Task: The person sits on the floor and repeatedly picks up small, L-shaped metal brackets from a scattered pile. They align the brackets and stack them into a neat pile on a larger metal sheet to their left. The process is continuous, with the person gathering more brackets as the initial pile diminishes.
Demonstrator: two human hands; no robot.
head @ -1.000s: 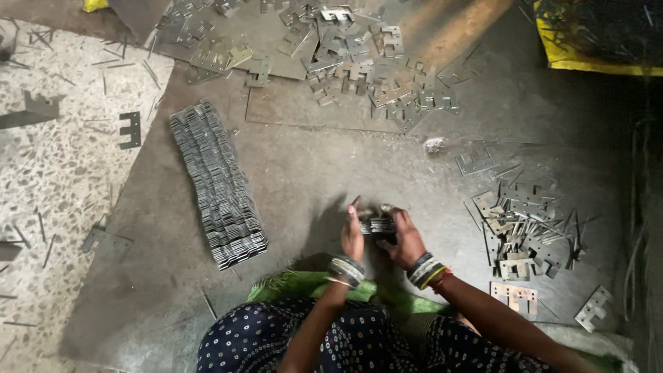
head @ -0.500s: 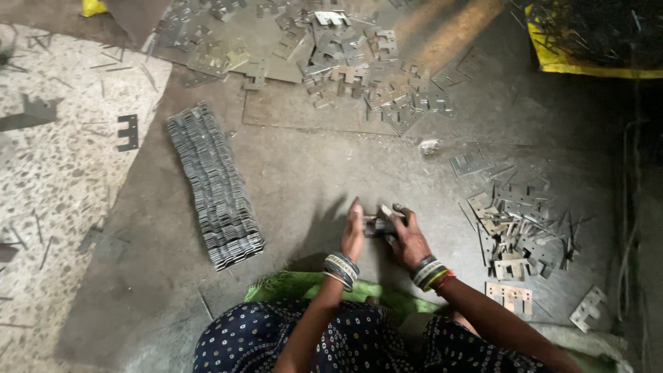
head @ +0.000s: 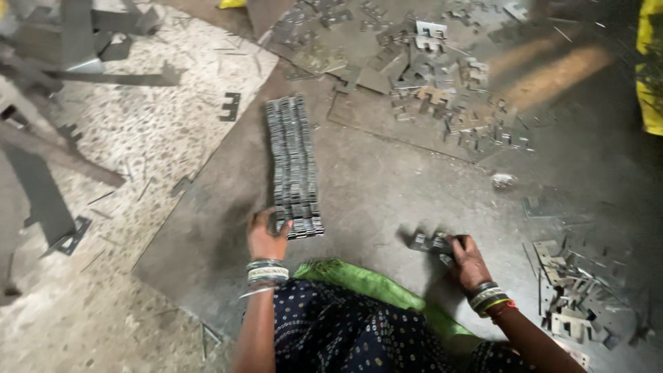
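Note:
A long row of stacked thin metal plates (head: 293, 162) lies on a grey sheet on the floor, running away from me. My left hand (head: 266, 236) rests against the near end of that row, fingers curled on the last plates. My right hand (head: 465, 258) is off to the right, closed on a small bunch of metal plates (head: 429, 242) pressed to the floor. Both wrists wear bangles. My dark dotted garment and a green cloth (head: 366, 284) lie just in front of me.
A heap of loose stamped metal pieces (head: 442, 76) lies at the far centre. Another pile of metal pieces (head: 580, 290) sits at the right. Grey metal strips and scrap (head: 48, 173) lie on the speckled floor at the left. A yellow object (head: 649, 76) stands at the right edge.
My hands, together at the centre on a small bunch of plates, have parted. The left has gone to the near end of the long row; the right keeps the bunch.

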